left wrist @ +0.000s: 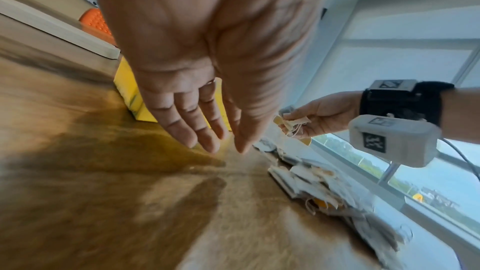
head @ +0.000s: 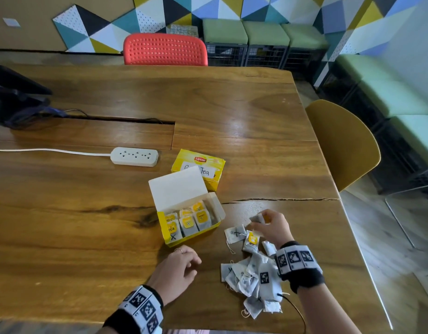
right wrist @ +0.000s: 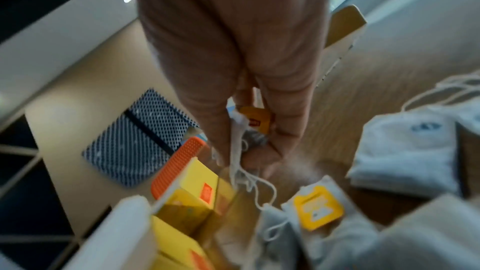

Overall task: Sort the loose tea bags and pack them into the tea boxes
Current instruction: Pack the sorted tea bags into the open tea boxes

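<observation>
One tea bag point(head: 257, 219) with a yellow tag is pinched in the fingertips of the right hand point(head: 272, 229), lifted just right of the open tea box point(head: 191, 229); its string dangles loose below the fingers in the right wrist view. The bag looks very light, soft and easily crumpled, so a gentle pinch at the paper tag or the top fold seems the safest hold, and the trailing string could snag on its neighbours. The open tea box holds rows of yellow-tagged bags standing on edge, with its white lid propped up on the far side. A second, closed tea box point(head: 198, 168) lies just behind it. Right of the open box and nearer the person, the loose tea bags point(head: 252, 278) lie heaped, some marked with an X, strings tangled. The left hand point(head: 175, 270) rests on the table point(head: 87, 213) just in front of the open box, fingers relaxed and holding nothing. The table's right edge lies beyond the heap; left of the open box there is broad bare wood.
</observation>
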